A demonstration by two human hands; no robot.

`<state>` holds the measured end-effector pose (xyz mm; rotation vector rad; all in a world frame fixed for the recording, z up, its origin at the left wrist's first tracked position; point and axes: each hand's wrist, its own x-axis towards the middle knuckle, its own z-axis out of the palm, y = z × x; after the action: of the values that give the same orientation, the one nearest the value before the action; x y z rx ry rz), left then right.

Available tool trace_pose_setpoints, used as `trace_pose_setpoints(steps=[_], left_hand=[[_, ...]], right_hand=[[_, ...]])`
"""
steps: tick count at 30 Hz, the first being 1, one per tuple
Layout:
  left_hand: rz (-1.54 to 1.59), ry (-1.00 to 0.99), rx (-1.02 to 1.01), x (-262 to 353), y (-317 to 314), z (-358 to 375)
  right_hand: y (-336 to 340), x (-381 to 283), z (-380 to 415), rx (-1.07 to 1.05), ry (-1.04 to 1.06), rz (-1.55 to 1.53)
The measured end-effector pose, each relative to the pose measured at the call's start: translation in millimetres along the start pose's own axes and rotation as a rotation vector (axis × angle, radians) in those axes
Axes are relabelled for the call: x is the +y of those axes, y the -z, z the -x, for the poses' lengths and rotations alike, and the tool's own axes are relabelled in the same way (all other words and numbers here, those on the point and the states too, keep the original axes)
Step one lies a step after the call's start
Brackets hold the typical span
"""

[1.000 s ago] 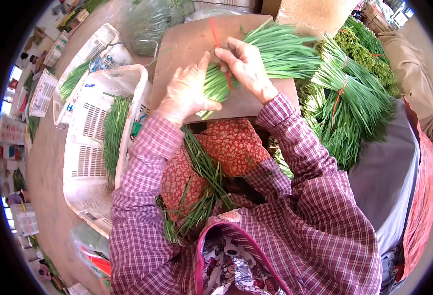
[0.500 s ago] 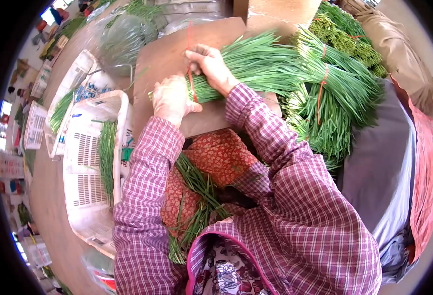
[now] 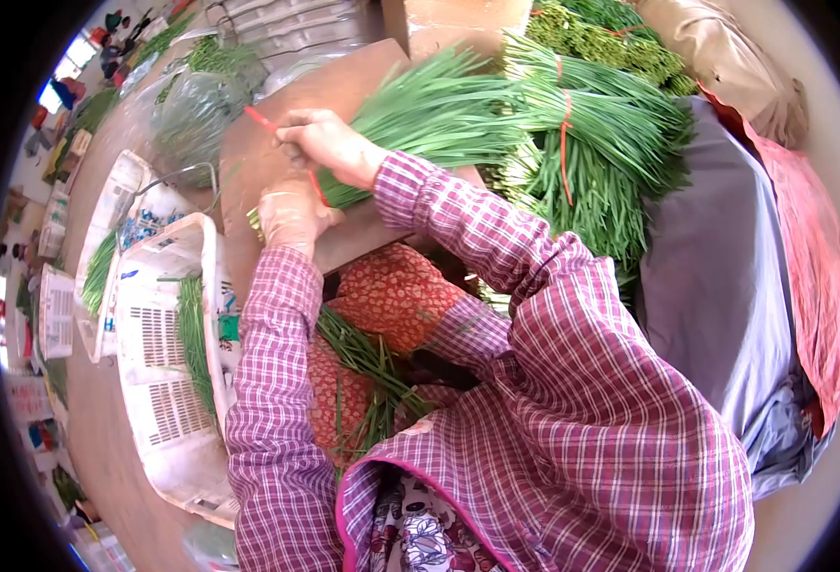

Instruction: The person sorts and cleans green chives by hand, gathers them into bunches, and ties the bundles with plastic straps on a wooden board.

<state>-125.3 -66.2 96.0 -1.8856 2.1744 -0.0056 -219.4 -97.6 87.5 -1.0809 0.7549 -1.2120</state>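
Observation:
On a brown board lies a bundle of long green stalks, its leafy end pointing right. My left hand is wrapped round the bundle's left end. Just above it, my right hand pinches a red tie, whose free end sticks out to the upper left. Part of the tie also shows between my hands, against the stalks. To the right, tied bundles with red bands are piled up.
White plastic baskets holding some stalks stand at the left. Loose stalks lie on my lap. A cardboard box is behind the board, clear plastic bags at the back left, grey cloth at the right.
My right hand has drawn the tie toward the upper left, and its end now points that way instead of upright. The view has shifted, moving the scene left.

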Motion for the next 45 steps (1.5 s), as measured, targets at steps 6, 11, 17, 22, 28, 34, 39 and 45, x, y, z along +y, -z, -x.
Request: trace_pose_setpoints(steps=[6,11,17,22,28,34,39,45], left_hand=[[-0.013,-0.035,0.186,-9,-26,-15],[0.327,-0.199,0.382,-40,-92,-76],[0.124,-0.311,0.520,-29,-64,-20],[0.035,-0.444,0.763,-21,-47,4],[-0.003,-0.742,0.880,57,10,46],[0.039,-0.714,0.845,144,48,55],[0.310,-0.748,0.975,141,40,27],[0.253,-0.713,0.772,101,-17,18]], right_hand=[[-5,-5,37,0.034,0.027,0.306],[-12,24,110,0.126,0.422,0.528],[-7,52,133,-0.050,0.429,0.730],[5,-34,154,0.076,0.719,1.494],[66,-52,188,0.291,0.591,1.850],[135,-107,227,0.429,0.574,1.979],[252,-65,216,0.508,0.480,2.084],[337,33,193,0.575,0.361,1.939]])
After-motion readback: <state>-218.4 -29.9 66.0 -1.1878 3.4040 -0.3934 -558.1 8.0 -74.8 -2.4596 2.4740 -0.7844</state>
